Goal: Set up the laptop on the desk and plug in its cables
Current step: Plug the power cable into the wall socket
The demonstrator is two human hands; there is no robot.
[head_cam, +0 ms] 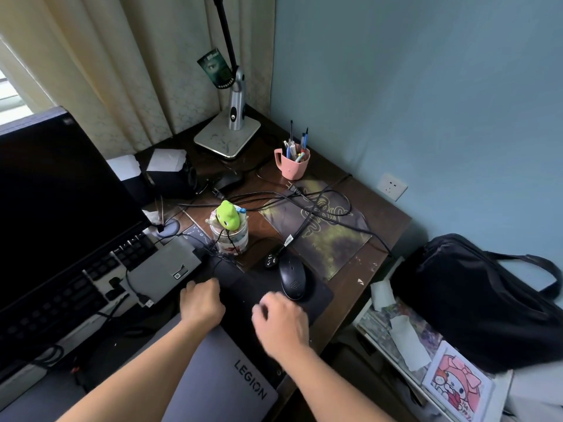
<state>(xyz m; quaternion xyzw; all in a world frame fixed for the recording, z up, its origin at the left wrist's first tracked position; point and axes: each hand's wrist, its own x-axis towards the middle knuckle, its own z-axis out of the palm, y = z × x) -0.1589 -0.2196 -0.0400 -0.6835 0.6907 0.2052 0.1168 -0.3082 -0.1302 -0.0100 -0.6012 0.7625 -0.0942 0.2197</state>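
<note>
A closed grey laptop [231,373] marked LEGION lies at the desk's near edge, partly under my forearms. My left hand [199,304] hovers at its far edge, over the black mouse pad [316,295], with fingers curled under; nothing shows in it. My right hand [280,321] is blurred, its fingers loosely bent and holding nothing, just short of the black mouse [292,278]. Black cables [307,205] lie tangled across the desk, and a black plug [271,260] rests beside the mouse. A white wall socket [392,186] sits on the blue wall.
A dark monitor [54,202] and keyboard [61,296] fill the left. Close by are a grey box [164,269] with a loose USB lead [146,301], a jar with a green toy [229,229], a pink pen cup [293,164] and a lamp base [227,135]. A black bag [475,296] lies right of the desk.
</note>
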